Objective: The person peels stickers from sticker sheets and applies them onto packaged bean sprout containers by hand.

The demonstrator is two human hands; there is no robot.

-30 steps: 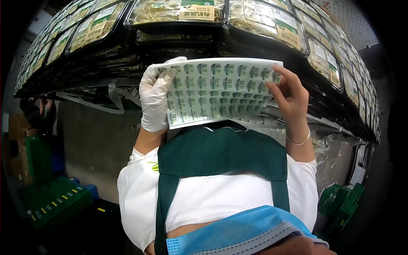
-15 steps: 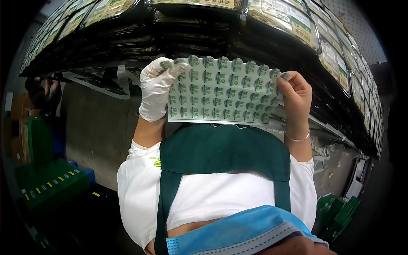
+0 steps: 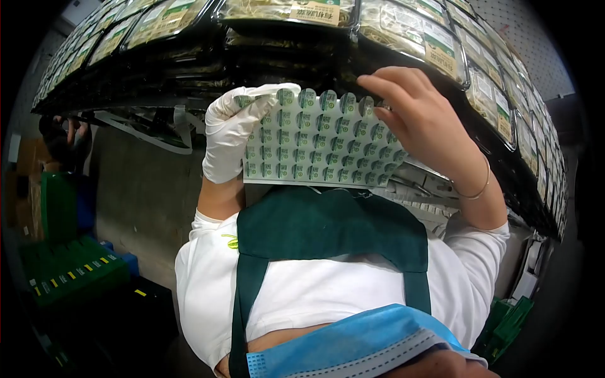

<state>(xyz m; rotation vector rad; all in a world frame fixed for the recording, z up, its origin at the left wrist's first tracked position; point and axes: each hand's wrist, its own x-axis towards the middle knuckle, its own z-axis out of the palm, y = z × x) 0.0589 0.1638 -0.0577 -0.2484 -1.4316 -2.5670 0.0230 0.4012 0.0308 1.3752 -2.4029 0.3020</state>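
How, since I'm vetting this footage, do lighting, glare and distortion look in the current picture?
Head view: strong fisheye distortion, with rows of packs bowed into an arch and black corners; head view: glare on some packs, dim shadow around the green crates at lower left; head view: the sticker sheet well lit, though its fine print is too small to read.

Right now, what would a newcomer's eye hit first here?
The sheet of round green stickers at the centre, gripped by the white-gloved left hand, the bare right hand at its other end. Beyond it, stacked clear-lidded trays span the top; a bright blue mask shows at the bottom.
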